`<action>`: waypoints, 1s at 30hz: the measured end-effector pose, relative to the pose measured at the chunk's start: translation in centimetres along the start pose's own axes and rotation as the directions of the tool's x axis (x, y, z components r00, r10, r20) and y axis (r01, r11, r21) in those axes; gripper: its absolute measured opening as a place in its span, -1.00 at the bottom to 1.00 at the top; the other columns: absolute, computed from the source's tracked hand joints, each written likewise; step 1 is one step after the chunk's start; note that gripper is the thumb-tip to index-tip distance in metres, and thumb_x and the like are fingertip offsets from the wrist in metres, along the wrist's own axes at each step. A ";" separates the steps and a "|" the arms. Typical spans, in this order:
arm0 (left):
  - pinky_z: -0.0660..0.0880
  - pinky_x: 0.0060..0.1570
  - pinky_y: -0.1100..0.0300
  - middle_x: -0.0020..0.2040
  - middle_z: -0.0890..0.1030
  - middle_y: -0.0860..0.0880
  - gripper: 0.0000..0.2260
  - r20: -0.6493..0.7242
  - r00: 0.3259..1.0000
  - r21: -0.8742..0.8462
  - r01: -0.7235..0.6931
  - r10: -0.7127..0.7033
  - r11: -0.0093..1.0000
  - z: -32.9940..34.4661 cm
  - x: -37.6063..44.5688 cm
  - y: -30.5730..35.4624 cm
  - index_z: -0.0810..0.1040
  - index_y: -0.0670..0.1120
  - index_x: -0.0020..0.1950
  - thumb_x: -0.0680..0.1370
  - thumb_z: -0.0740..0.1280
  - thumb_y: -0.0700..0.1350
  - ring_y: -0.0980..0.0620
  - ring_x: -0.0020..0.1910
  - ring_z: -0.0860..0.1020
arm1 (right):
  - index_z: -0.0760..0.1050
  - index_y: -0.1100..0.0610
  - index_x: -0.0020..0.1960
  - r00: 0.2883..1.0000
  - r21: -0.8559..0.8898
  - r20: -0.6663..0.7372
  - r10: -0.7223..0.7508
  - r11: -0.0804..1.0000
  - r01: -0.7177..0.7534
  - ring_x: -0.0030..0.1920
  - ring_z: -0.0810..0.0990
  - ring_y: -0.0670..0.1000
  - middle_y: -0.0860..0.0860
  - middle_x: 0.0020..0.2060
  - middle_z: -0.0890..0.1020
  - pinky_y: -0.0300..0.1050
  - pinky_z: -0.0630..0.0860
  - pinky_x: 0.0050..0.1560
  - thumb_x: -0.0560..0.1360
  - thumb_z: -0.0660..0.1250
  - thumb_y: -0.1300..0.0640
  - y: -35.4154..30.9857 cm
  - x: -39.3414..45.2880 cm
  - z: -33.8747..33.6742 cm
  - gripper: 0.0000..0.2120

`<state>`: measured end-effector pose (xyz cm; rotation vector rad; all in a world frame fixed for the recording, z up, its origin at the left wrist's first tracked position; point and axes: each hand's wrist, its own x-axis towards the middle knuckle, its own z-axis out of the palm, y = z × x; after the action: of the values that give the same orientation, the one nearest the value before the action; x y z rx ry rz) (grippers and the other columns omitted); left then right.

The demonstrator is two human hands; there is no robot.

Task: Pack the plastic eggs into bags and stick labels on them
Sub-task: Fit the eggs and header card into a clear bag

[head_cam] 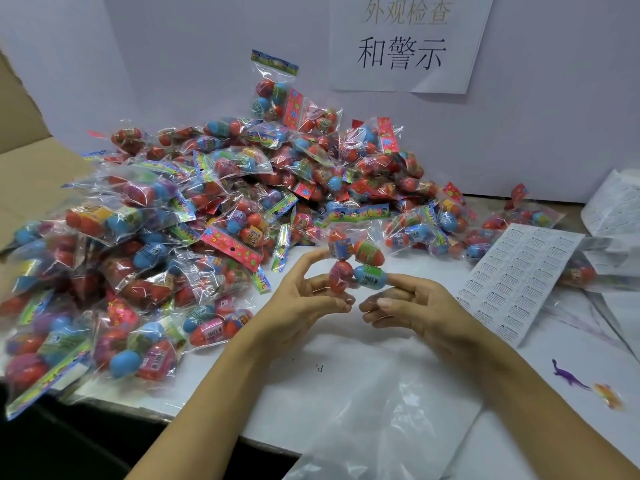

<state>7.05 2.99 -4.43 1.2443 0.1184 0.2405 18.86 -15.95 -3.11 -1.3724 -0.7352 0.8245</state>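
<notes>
A white table top (346, 355) stands against a pale wall (519, 133), and on this wall hangs a white paper sign with black Chinese characters (401, 46). Above the middle of the table, the left hand (304, 299) and the right hand (412, 306) hold up together a small clear plastic bag with red and blue plastic eggs inside (355, 261); the fingers of both hands are curled and pinch its lower part. Behind and to the left lies a big heap of the same filled clear bags (207, 220), reaching up to the wall. To the right lies a white sheet of small printed labels (516, 282). A brown cardboard box flap (31, 174) is at the far left, and a small purple toy dinosaur (568, 375) lies on the table at the right.
</notes>
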 end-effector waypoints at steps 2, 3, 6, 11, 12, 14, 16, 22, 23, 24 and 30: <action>0.62 0.01 0.07 0.05 0.68 -0.24 -0.34 0.002 1.000 -0.003 -0.007 0.007 1.000 0.3 0.0 -0.2 0.45 0.03 0.37 0.37 0.40 -0.48 -0.14 -0.04 0.67 | 0.65 0.16 0.13 0.999 -0.003 -0.026 0.023 1.000 -0.024 -0.15 0.70 0.10 0.21 -0.10 0.73 -0.13 0.65 -0.09 0.39 0.51 0.21 0.2 0.1 0.4 -0.69; 0.63 0.00 0.06 0.03 0.69 -0.21 -0.35 0.011 1.000 -0.007 -0.008 0.008 1.000 0.4 0.0 -0.2 0.46 0.04 0.35 0.37 0.38 -0.48 -0.15 -0.03 0.67 | 0.69 0.15 0.06 0.998 0.005 -0.041 0.046 0.999 -0.046 -0.20 0.69 0.07 0.19 -0.14 0.73 -0.16 0.63 -0.14 0.36 0.57 0.22 0.4 0.2 0.4 -0.72; 0.64 -0.01 0.03 0.05 0.67 -0.23 -0.35 0.035 0.999 -0.023 0.011 -0.010 1.000 0.6 0.0 -0.4 0.43 -0.02 0.36 0.36 0.35 -0.49 -0.17 0.01 0.68 | 0.73 0.12 -0.02 0.994 0.029 -0.048 0.097 0.995 -0.095 -0.29 0.63 0.02 0.16 -0.23 0.68 -0.20 0.58 -0.26 0.35 0.56 0.19 0.8 0.6 0.2 -0.80; 0.64 -0.08 0.08 0.01 0.66 -0.19 -0.44 0.020 1.000 -0.014 0.002 -0.002 1.000 1.1 0.2 -1.0 0.50 -0.14 0.30 0.33 0.39 -0.47 -0.12 -0.07 0.68 | 0.72 0.06 -0.05 0.981 -0.017 -0.146 0.127 0.991 -0.130 -0.27 0.63 -0.01 0.10 -0.23 0.66 -0.16 0.54 -0.35 0.27 0.65 0.05 0.8 0.6 0.1 -0.72; 0.64 -0.09 0.09 0.00 0.66 -0.18 -0.47 0.000 1.000 -0.007 -0.014 0.014 1.000 1.1 0.2 -1.2 0.52 -0.17 0.28 0.33 0.41 -0.46 -0.10 -0.09 0.68 | 0.72 0.05 -0.05 0.974 -0.065 -0.203 0.102 0.991 -0.117 -0.23 0.64 -0.03 0.07 -0.18 0.66 -0.16 0.54 -0.36 0.27 0.64 0.01 0.9 0.6 0.2 -0.70; 0.63 -0.07 0.07 0.00 0.66 -0.15 -0.50 -0.073 0.995 0.052 -0.063 0.067 0.997 1.2 0.3 -1.4 0.55 -0.17 0.25 0.33 0.45 -0.41 -0.08 -0.10 0.68 | 0.64 0.00 -0.02 0.922 -0.228 -0.388 -0.010 0.970 -0.085 -0.20 0.61 -0.01 0.06 -0.12 0.61 -0.16 0.55 -0.40 0.31 0.64 0.01 1.2 0.6 0.6 -0.70; 0.63 0.01 0.03 0.05 0.67 -0.13 -0.50 -0.155 0.977 0.199 -0.112 0.145 0.974 1.2 0.4 -1.6 0.56 -0.10 0.26 0.34 0.48 -0.33 -0.08 -0.02 0.67 | 0.55 0.00 -0.01 0.858 -0.328 -0.490 -0.152 0.944 -0.020 -0.18 0.59 -0.04 0.03 -0.15 0.58 -0.13 0.57 -0.42 0.33 0.63 -0.02 1.4 0.5 1.0 -0.65; 0.59 0.13 0.14 0.22 0.56 -0.20 -0.43 0.050 0.978 0.345 -0.207 0.202 0.916 1.7 -0.2 -1.9 0.52 -0.01 0.43 0.43 0.47 -0.30 -0.01 0.23 0.62 | 0.57 -0.07 0.16 0.962 -0.249 -0.211 -0.172 0.962 0.117 0.10 0.67 -0.12 -0.11 0.02 0.70 -0.22 0.62 -0.02 0.35 0.60 -0.04 1.5 0.4 1.8 -0.58; 0.59 0.12 0.15 0.21 0.56 -0.20 -0.46 0.054 0.975 0.362 -0.220 0.215 0.906 1.8 -0.3 -1.9 0.55 0.00 0.40 0.44 0.45 -0.30 0.00 0.23 0.61 | 0.57 -0.05 0.15 0.954 -0.241 -0.242 -0.178 0.963 0.119 0.10 0.67 -0.08 -0.09 0.02 0.71 -0.15 0.64 0.01 0.39 0.59 0.07 1.6 0.6 1.6 -0.62; 0.59 0.09 0.17 0.18 0.59 -0.18 -0.52 0.033 0.971 0.382 -0.230 0.235 0.895 1.9 -0.2 -1.8 0.59 0.02 0.34 0.45 0.43 -0.30 0.02 0.19 0.63 | 0.58 -0.01 0.14 0.943 -0.215 -0.277 -0.183 0.969 0.124 0.08 0.68 -0.02 -0.06 0.00 0.72 -0.09 0.66 0.02 0.43 0.57 0.19 1.7 0.7 1.4 -0.67; 0.67 -0.13 0.02 -0.03 0.62 -0.15 -0.60 -0.228 0.968 0.335 -0.025 0.107 0.942 1.6 0.3 -1.6 0.57 -0.10 0.17 0.41 0.63 -0.17 -0.03 -0.12 0.65 | 0.69 0.12 0.03 0.970 0.149 -0.232 -0.076 0.982 0.113 0.03 0.72 0.13 0.13 -0.01 0.74 -0.14 0.63 -0.16 0.38 0.48 0.24 1.2 0.7 0.4 -0.77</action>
<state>7.86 1.14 -5.48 1.5510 0.3401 0.4467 18.80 -15.17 -4.28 -1.2502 -0.5408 0.6263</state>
